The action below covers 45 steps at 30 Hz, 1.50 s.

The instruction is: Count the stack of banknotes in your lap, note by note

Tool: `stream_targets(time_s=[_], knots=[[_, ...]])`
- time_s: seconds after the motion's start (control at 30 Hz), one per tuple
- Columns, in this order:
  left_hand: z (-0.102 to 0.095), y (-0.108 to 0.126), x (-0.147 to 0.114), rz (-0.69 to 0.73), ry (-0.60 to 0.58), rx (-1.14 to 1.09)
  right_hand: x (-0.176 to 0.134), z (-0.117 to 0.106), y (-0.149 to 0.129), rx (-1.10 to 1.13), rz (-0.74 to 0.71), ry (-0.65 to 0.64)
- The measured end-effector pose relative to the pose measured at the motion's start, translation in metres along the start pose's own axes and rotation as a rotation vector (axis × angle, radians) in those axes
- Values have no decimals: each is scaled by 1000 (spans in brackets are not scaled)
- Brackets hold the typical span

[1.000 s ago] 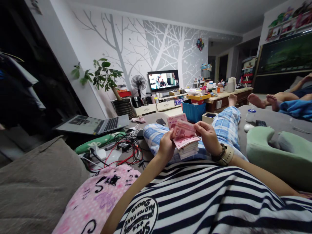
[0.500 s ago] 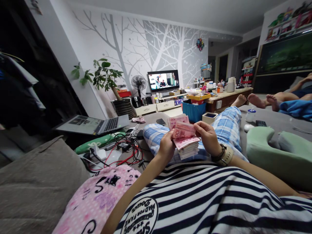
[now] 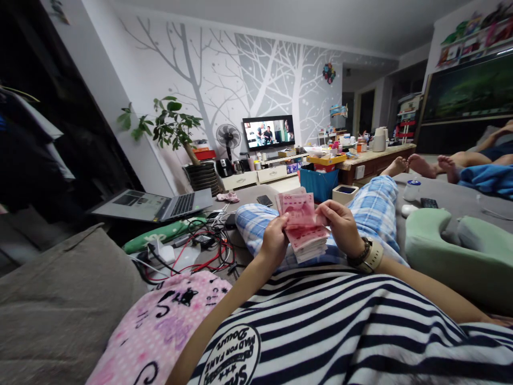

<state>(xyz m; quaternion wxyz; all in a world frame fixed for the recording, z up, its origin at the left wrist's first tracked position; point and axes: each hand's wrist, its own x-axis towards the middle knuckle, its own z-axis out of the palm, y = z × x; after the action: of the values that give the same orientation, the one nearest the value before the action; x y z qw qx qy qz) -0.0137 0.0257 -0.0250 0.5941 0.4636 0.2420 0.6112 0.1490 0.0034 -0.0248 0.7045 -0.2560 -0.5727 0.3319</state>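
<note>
A thick bundle of banknotes (image 3: pixel 308 245), red on top and folded over, is gripped in my left hand (image 3: pixel 274 239) above my lap. Several red 100 notes (image 3: pixel 298 208) stand up beyond my left thumb, while the rest of the bundle hangs toward me. My right hand (image 3: pixel 339 224) is closed in a pinch at the right edge of the notes, thumb against fingers. Its fingertips partly cover the note edge there. A dark bracelet and a pale-strapped watch (image 3: pixel 372 255) circle my right wrist.
Left of me are an open laptop (image 3: pixel 156 206), tangled cables (image 3: pixel 212 246) and a pink patterned cloth (image 3: pixel 172 326). A green neck pillow (image 3: pixel 452 256) lies to the right. Ahead are a blue bin (image 3: pixel 318 183) and a cluttered table (image 3: pixel 377 155). Another person's bare feet (image 3: pixel 425 164) rest at right.
The note that slanted between my hands now lies flat against the upright notes, its face showing. My right fingers have shifted slightly at the bundle's right edge. My left hand stays in place.
</note>
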Motion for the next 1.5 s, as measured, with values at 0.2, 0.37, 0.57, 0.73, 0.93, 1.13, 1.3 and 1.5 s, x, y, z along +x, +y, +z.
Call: stream_targets(time_s=[0.2,0.37,0.57,0.73,0.93,1.13,1.3,1.5], knots=[[0,-1,1,-77,-60,-69,0,1,0,-5,14,-6],[1,1,-2,-66,-95,-19,5,0,1,-36,44,103],[-2,0,-2,-45,-100,75,8,-1,1,-80,102,81],[-14,-2,4,193,68,317,5,-1,0,-81,59,42],[-8,-4,2,51,16,132,-1,0,-4,-37,43,-46],[-2,0,-1,-31,-12,39,-2,0,-3,-28,32,-30],[-3,0,-1,-39,19,68,-1,0,-3,-39,36,-25],[-1,1,-1,-11,17,94,-1,0,-3,-64,10,-28]])
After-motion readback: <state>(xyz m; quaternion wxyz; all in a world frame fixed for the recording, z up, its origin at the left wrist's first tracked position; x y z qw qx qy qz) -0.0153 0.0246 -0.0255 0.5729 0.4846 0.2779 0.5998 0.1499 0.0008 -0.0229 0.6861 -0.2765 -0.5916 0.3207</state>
